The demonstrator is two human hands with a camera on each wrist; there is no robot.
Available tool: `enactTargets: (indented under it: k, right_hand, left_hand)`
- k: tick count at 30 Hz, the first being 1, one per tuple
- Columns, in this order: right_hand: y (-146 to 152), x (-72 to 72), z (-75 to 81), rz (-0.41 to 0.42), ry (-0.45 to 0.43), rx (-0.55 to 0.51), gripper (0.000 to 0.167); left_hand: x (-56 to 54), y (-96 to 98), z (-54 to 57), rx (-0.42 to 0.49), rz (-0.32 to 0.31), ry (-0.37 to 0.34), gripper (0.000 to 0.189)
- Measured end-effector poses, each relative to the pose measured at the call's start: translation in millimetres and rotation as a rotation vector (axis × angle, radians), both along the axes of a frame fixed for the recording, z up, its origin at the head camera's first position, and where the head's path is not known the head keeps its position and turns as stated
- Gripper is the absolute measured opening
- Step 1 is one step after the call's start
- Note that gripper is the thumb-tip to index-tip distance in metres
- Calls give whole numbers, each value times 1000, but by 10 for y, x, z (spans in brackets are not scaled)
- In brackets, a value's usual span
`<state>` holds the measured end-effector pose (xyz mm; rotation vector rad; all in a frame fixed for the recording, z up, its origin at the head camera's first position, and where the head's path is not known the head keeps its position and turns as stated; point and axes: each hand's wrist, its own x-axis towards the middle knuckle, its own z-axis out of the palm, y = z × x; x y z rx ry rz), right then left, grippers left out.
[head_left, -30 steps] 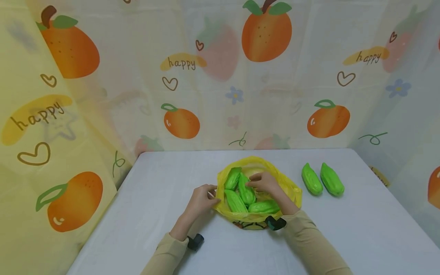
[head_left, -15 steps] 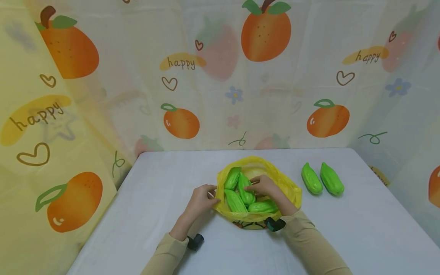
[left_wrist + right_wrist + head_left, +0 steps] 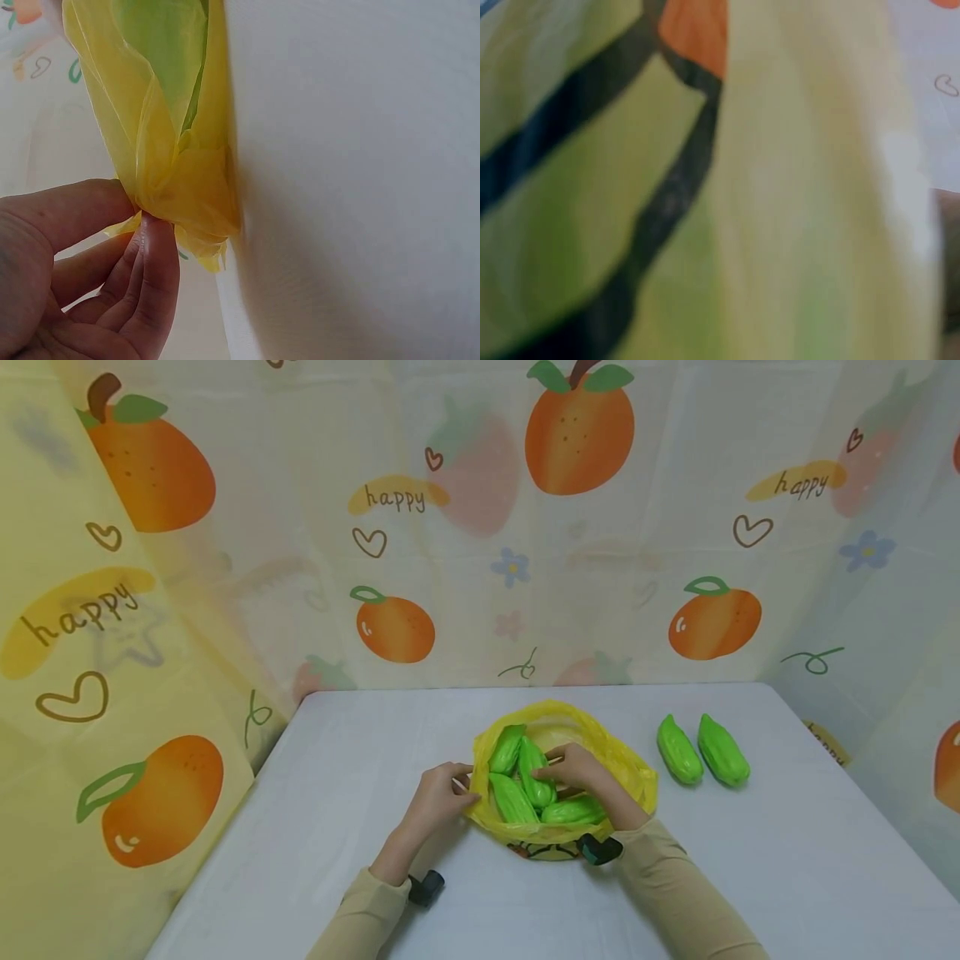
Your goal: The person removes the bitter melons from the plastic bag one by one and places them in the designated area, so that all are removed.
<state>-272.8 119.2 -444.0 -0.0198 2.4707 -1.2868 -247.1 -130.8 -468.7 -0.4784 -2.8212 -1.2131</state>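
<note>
A yellow plastic bag (image 3: 637,774) stands with its mouth spread, and several bright green, ridged, gourd-like vegetables (image 3: 513,799) lie inside. At the bag's left edge, my left hand (image 3: 438,797) pinches the gathered plastic between thumb and fingers; the left wrist view shows the pinched yellow bag (image 3: 187,187) close up. My right hand (image 3: 581,768) reaches into the bag and grips the upright green gourd (image 3: 534,781) in the middle, thumb on its near side. The bag's printed side (image 3: 802,187) fills the right wrist view and hides the right hand's fingers there.
Two more green gourds (image 3: 679,752) lie side by side on the white table (image 3: 360,743), right of the bag. A curtain (image 3: 465,577) printed with oranges hangs behind the table and along both sides.
My right hand has shifted slightly left, its thumb now on the middle gourd. The left hand stays at the bag's edge.
</note>
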Motion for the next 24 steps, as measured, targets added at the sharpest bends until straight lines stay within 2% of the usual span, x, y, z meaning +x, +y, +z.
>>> enactTargets:
  k: [8,16,24]
  right_hand:
    - [-6,14,-1,5,10,-7,64]
    - [-1,46,-6,11,57,-21,63]
    - [2,65,2,5,37,-60,67]
  left_hand:
    - [-4,-2,3,-14,3,4,41]
    - [-7,-16,-4,-12,0,0,42]
    - [-5,-13,-4,-6,3,-8,42]
